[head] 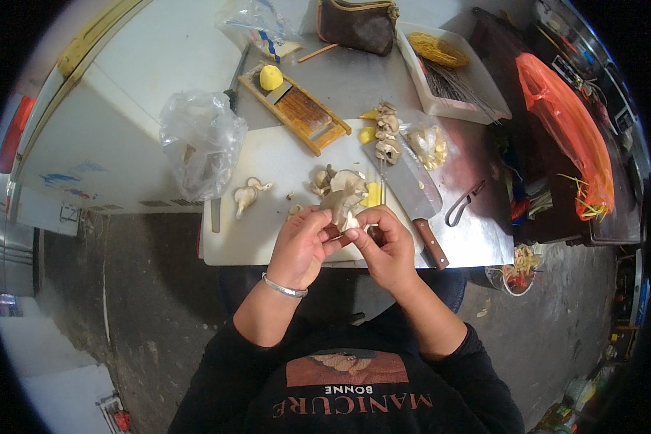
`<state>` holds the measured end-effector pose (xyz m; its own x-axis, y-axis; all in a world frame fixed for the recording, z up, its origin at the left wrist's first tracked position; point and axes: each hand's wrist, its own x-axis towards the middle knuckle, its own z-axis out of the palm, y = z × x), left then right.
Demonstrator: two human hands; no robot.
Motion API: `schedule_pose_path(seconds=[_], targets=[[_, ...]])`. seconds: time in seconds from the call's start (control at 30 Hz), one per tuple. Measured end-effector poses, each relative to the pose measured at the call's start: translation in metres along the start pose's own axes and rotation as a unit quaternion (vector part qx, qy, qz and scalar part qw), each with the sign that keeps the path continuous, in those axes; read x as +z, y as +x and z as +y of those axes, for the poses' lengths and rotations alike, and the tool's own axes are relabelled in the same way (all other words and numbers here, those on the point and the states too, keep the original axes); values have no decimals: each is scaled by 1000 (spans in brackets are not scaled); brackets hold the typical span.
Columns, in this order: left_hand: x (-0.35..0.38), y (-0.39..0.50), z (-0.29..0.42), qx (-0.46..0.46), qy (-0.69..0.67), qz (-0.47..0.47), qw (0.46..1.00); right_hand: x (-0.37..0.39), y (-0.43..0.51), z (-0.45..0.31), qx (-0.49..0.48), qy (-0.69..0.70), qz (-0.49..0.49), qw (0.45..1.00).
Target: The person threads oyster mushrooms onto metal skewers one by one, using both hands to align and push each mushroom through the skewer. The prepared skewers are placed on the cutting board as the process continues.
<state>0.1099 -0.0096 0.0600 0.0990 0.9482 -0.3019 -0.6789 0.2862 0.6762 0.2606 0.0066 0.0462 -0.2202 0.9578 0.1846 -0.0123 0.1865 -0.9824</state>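
Observation:
Above the near edge of a white cutting board (282,146), my left hand (302,241) and my right hand (386,247) pinch a grey oyster mushroom (346,187) between their fingertips. Behind it lie more mushroom pieces (320,182), partly hidden, and a yellow potato piece (372,194). Another mushroom (245,196) rests at the left of the board. Folded mushrooms on skewers (388,133) lie across the blade of a cleaver (407,173). The cleaver's brown wooden handle (431,244) points towards me, right of my right hand.
A wooden slicer (304,111) bears a peeled potato (271,77). Left of it sits a clear plastic bag (200,146). To the right are a bagged bundle (426,145), a peeler (465,203) and a white bin (464,106) of skewers. A scrap bucket (515,285) stands on the floor.

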Motion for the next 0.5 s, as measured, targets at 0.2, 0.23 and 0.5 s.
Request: schedule_pose_path(seconds=[0.2,0.23,0.5], targets=[[0,-2,6,2,95,-29,995,4,-4,-7,172,236,-12,957],[0,-3,8,-4,106,-35,994,4,-4,-8,166,242,-12,956],[1,-4,13,-34,90,-32,995,2,-3,-4,195,276,-20,941]])
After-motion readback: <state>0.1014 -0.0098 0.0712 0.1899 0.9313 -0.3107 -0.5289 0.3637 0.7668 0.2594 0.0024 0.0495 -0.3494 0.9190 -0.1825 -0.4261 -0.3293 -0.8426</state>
